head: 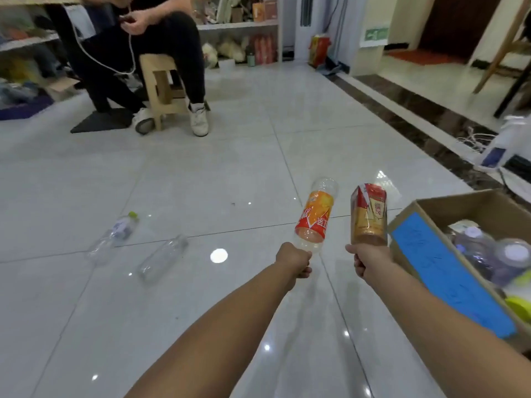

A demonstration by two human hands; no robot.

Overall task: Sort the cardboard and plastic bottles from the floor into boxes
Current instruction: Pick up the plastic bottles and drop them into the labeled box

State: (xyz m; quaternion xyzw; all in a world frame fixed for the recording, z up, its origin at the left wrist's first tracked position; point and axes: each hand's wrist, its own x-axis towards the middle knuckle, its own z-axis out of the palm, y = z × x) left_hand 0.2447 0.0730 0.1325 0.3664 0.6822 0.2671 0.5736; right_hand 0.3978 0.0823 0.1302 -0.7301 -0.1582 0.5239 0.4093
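Note:
My left hand (294, 261) grips the neck end of an empty plastic bottle with an orange label (314, 215), its base pointing away from me. Beside it, my right hand (367, 261) holds a gold and red labelled bottle (369, 215) the same way, just left of a cardboard box (471, 203) with a blue panel on its side. Several clear bottles lie inside that box (488, 254). On the floor to the left lie a clear bottle with a green cap (115, 237) and a clear bottle without a label (162, 258).
A person sits on a wooden stool (162, 90) at the back left, feet on the tiles, by a dark mat (99, 122). Shelves line the back wall. A white bag (505, 145) and cords lie at the right by a dark marble strip.

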